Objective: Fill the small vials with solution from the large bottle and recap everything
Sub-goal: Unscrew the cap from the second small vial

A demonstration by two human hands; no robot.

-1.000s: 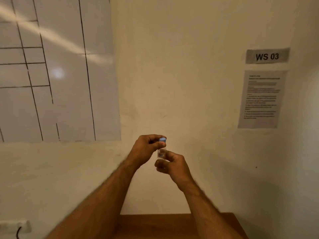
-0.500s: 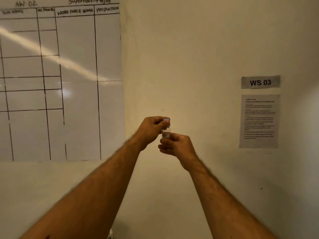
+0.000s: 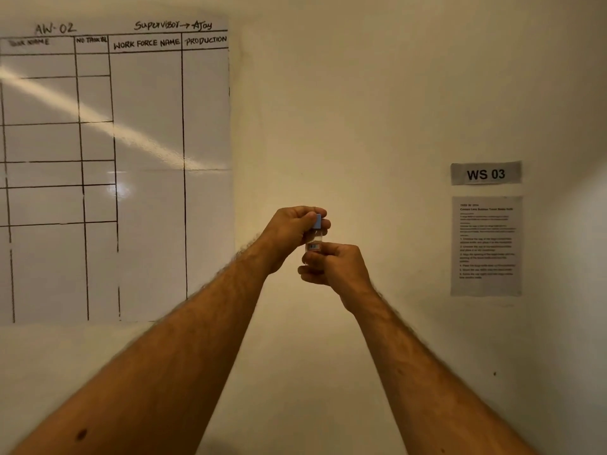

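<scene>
Biggest thing in view is the cream wall [image 3: 377, 93], and on its left side hangs a whiteboard [image 3: 147, 126] ruled into a grid, with handwritten headers like "WORK FORCE NAME" and "PRODUCTION" along the top. Over on the right there's a printed instruction sheet [image 3: 486, 246], text too small to read, and just above it a grey label [image 3: 485, 173] reading "WS 03". Both bare forearms reach up from the bottom corners and meet about mid-frame. The left hand [image 3: 290, 234] sits on top, fingers curled over and pinching a small blue cap [image 3: 317, 221]. The right hand [image 3: 335, 264] is just below it, fingers wrapped round the lower part of a small vial [image 3: 314, 243], so both hands are gripping. The vial itself is tiny, clear, held upright in the air in front of the wall, with a little label on its side that I can't read; only a short stretch of it shows between the two hands, and the cap is right at its top. Can't tell how much liquid is in it. Compared with a second ago, the hands and vial have come up higher against the wall, the wooden table edge that showed at the bottom has dropped out of view, and the whiteboard's header row now shows.
</scene>
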